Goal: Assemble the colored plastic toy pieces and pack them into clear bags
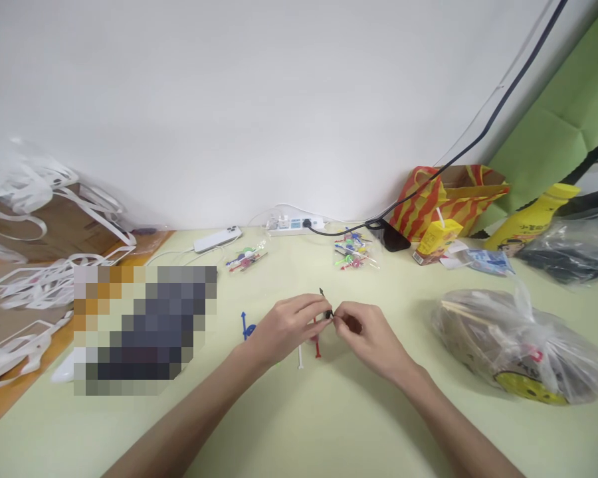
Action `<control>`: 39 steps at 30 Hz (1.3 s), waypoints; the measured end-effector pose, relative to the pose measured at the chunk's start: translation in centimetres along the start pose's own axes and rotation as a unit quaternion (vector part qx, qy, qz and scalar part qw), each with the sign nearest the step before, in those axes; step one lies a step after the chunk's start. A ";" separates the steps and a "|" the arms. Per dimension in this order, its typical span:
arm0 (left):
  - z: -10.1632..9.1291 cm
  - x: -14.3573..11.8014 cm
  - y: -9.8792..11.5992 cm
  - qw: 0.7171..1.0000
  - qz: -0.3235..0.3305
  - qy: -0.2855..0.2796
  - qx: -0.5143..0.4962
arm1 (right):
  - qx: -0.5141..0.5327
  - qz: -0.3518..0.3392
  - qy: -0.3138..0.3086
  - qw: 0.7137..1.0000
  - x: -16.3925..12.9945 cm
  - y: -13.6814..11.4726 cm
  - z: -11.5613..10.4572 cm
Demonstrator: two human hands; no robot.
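Between the fingertips of both hands is a small black arrow-shaped plastic piece (322, 293), its pointed tip rising above the fingers. My left hand (290, 324) pinches it from the left, and my right hand (366, 328) pinches its lower right end. Much of the black piece is hidden by the fingers. On the table below lie a white stick-like piece (300, 358) and a red arrow-like piece (317, 349), partly covered by my left hand. A blue arrow piece (244, 324) with a round blue part (250, 330) lies just left of that hand.
Two bagged clusters of coloured pieces (248, 259) (355, 252) lie farther back. A power strip (296, 226) stands by the wall, with a white phone (218, 238) to its left. A tied plastic bag (518, 345), juice carton (436, 239) and striped bag (458, 206) are at right.
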State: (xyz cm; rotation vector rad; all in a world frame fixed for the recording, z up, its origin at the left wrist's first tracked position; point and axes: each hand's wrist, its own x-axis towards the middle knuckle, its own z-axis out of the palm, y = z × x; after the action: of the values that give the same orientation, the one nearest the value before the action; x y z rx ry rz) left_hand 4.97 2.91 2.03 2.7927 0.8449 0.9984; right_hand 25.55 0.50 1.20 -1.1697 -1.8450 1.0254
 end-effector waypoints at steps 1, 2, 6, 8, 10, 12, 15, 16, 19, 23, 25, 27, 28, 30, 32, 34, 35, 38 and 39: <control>0.0 0.1 0.0 1.000 -0.006 -0.003 -0.003 | -0.030 -0.011 0.015 0.999 -0.1 0.0 0.2; 0.1 0.1 -0.1 1.000 -0.010 -0.006 -0.007 | -0.053 -0.018 0.026 0.998 -0.1 -0.1 0.4; 0.1 0.1 0.1 0.999 -0.022 -0.015 -0.017 | -0.092 -0.023 0.026 0.995 -0.2 0.1 0.8; 0.0 0.0 0.2 0.999 -0.022 -0.009 -0.023 | -0.101 -0.031 0.023 0.994 -0.1 0.2 0.9; -0.1 -0.1 0.4 0.999 -0.022 0.002 -0.038 | -0.111 -0.045 0.025 0.992 -0.1 0.3 0.8; -0.1 0.0 0.5 0.998 -0.025 0.013 -0.056 | -0.122 -0.055 0.030 0.991 -0.2 0.2 0.7; -0.1 0.3 0.7 0.998 -0.023 0.018 -0.063 | -0.133 -0.059 0.038 0.989 -0.3 -0.2 0.9; -0.1 0.3 0.8 0.998 -0.019 0.019 -0.058 | -0.136 -0.057 0.041 0.988 -0.3 -0.2 0.9; -0.1 0.4 1.0 0.999 -0.008 0.032 -0.034 | -0.158 -0.046 0.070 0.984 -0.1 0.4 -0.1; -0.6 0.0 1.0 0.996 -0.040 0.081 -0.013 | -0.217 0.048 0.184 0.958 0.3 2.4 -3.3; -0.7 0.1 0.9 0.996 -0.071 0.036 -0.038 | -0.243 0.090 0.179 0.949 0.4 3.0 -4.3; -0.4 0.4 0.8 0.992 -0.099 -0.056 -0.056 | -0.266 0.086 0.108 0.954 0.3 3.0 -4.0; -0.1 0.6 0.8 0.988 -0.108 -0.100 -0.050 | -0.281 0.076 0.066 0.954 0.2 2.7 -3.4; 1.0 1.1 0.9 0.982 -0.115 -0.146 -0.014 | -0.319 0.059 0.000 0.946 0.0 2.1 -2.0; 2.0 1.4 1.2 0.979 -0.118 -0.167 0.015 | -0.351 0.053 -0.039 0.934 -0.3 1.6 -0.9; 2.8 1.4 1.5 0.975 -0.128 -0.177 0.032 | -0.367 0.057 -0.058 0.927 -0.5 1.5 -0.4; 2.9 1.3 1.7 0.974 -0.133 -0.180 0.037 | -0.368 0.061 -0.066 0.925 -0.6 1.6 -0.4; 2.1 0.8 1.7 0.977 -0.139 -0.160 0.039 | -0.352 0.068 -0.093 0.929 -0.7 2.1 -1.0; 1.4 0.5 1.5 0.979 -0.137 -0.146 0.034 | -0.340 0.066 -0.100 0.933 -0.7 2.3 -1.4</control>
State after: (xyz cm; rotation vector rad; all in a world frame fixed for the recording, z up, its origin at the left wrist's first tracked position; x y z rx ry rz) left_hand 6.85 2.06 1.61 2.6793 1.1920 0.5119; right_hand 27.81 0.83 -0.36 -1.6480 -2.4128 0.5876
